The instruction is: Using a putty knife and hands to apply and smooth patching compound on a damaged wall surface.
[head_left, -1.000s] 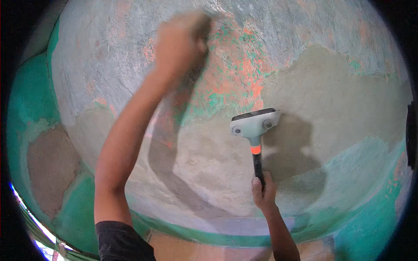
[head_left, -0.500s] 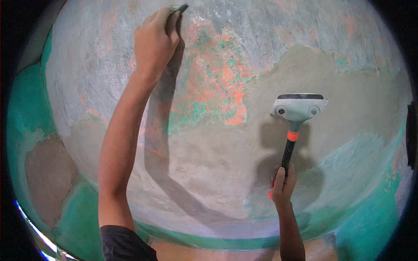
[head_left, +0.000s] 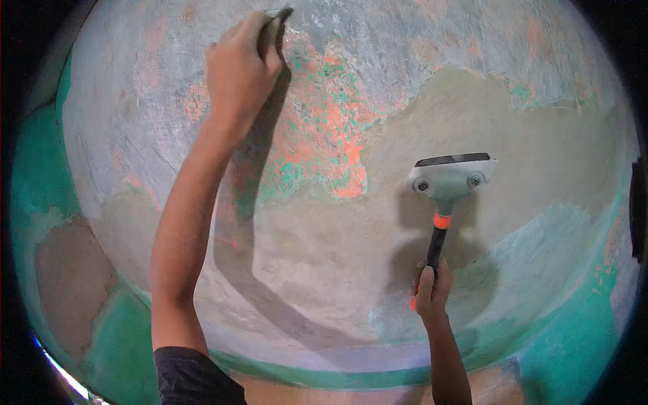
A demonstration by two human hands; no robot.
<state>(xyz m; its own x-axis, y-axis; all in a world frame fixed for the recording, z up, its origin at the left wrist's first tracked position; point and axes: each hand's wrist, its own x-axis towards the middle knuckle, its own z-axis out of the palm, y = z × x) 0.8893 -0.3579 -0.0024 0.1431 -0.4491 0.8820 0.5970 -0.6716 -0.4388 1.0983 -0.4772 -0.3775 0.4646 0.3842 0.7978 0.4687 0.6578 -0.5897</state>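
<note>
My left hand [head_left: 244, 71] is raised against the upper part of a patchy wall [head_left: 310, 236]. Its fingers are closed round a small flat dark-edged piece [head_left: 285, 13], whose exact kind I cannot make out. Lower on the right, my right hand [head_left: 434, 290] grips the black handle of a scraper [head_left: 451, 177]. The scraper has a wide pale head with two round knobs, a dark strip along its top edge and orange bands on the handle. Its head stands upright, slightly tilted, in front of the wall.
Orange and green paint remnants [head_left: 337, 135] show between grey scraped plaster above and smooth beige plaster below. Green paint [head_left: 121, 337] with a bare brown patch [head_left: 73, 287] lies at the left. A green band [head_left: 324, 378] runs along the wall's bottom.
The view has shifted slightly, so the wall sits further left. My left hand is a little further right along the wall. The scraper head has tilted slightly, its right end higher.
</note>
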